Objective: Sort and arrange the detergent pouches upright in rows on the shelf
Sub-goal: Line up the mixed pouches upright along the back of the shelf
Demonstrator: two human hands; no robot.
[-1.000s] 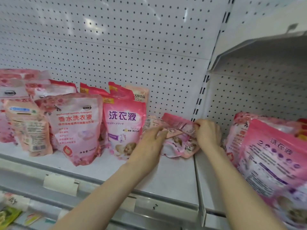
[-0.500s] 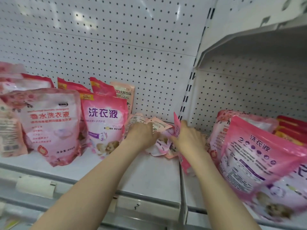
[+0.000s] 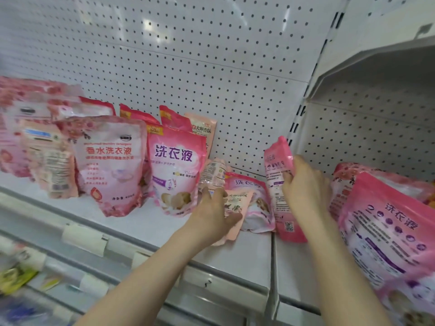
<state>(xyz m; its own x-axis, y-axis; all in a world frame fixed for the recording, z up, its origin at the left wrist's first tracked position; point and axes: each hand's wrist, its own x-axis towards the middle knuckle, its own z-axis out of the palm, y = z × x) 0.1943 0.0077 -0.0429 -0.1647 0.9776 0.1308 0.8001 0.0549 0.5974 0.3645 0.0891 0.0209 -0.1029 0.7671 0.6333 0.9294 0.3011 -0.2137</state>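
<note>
Pouch: pink pouch point(image 3: 279, 184) stands upright just beside the shelf point(image 3: 235, 252) joint.
Right grip point(image 3: 303, 189): clenched round pink pouch.
Left grip point(image 3: 211, 215): grasping peach pouch point(image 3: 237, 203), lying flat.
Risk: released unsupported, pink pouch likely slumps onto flat pouches point(image 3: 251, 187) alongside.

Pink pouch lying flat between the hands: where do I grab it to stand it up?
Probably the flat pink pouch by its top edge, from above: it lies face up, top toward the pegboard. The peach pouch overlaps its left; the upright pouch in the right hand blocks its right.
</note>
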